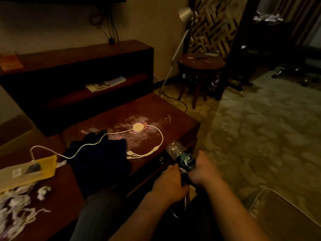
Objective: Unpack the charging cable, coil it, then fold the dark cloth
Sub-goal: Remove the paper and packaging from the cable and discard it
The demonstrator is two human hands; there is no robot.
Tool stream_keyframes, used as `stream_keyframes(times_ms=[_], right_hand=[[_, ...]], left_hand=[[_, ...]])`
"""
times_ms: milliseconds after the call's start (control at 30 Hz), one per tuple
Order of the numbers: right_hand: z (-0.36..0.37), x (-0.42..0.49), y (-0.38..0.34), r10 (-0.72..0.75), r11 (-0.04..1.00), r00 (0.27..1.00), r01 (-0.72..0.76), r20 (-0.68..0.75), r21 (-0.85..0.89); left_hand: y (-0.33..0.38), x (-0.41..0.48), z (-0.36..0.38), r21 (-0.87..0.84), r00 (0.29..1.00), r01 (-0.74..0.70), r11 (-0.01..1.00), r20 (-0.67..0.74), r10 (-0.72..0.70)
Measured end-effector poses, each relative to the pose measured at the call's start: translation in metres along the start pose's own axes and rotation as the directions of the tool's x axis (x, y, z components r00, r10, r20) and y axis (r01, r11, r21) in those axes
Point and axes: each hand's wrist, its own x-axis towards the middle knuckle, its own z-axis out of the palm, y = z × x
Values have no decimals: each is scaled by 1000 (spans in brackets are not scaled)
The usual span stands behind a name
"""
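1. Unpacking: looks done. Find the charging cable (153,151) out of the yellow packet (45,168) and laid loose on the table (173,122), ahead of and to the left of the fingers.
2. Coiling: not yet begun, judging by the lie. Runs in one open sweep from the packet, far left of the fingers, up over the dark cloth (102,162), through the round hub (138,128) well ahead of the fingers, then curves back to the branched plugs, nearest the left fingertips but apart from them.
3. Folding: also left to do. Lies rumpled in a heap, left of the left fingers, with the cord draped across its top, so probably needs the cord lifted off first.
4. Both busy elsewhere: left hand (171,182) curled round the near end of a plastic bottle (181,154), right hand (203,171) wrapped round its labelled body with the thumb raised. Cannot tell whether the left fingers grip the cap or the neck; hidden between the hands.
5. Held at the table's near right edge, touching neither cable nor cloth.
6. Judged about a third through: two of three steps open, and no free fingers until the bottle goes down.
7. Also there: torn white scraps (15,211), far left of the fingers, near the packet.
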Motion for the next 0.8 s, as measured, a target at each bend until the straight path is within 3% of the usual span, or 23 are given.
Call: stream_keyframes(times_ms=[167,500,800], right_hand=[[-3,21,26,88,996,995,-87,38,-17],[10,48,21,141,987,987,-134,81,-94],[22,48,17,151,974,987,-138,62,-179]], left_hand=[[11,17,30,115,995,34,993,90,-45],[-9,19,26,167,967,68,984,230,-105],[-21,16,17,139,989,-23,990,151,2]])
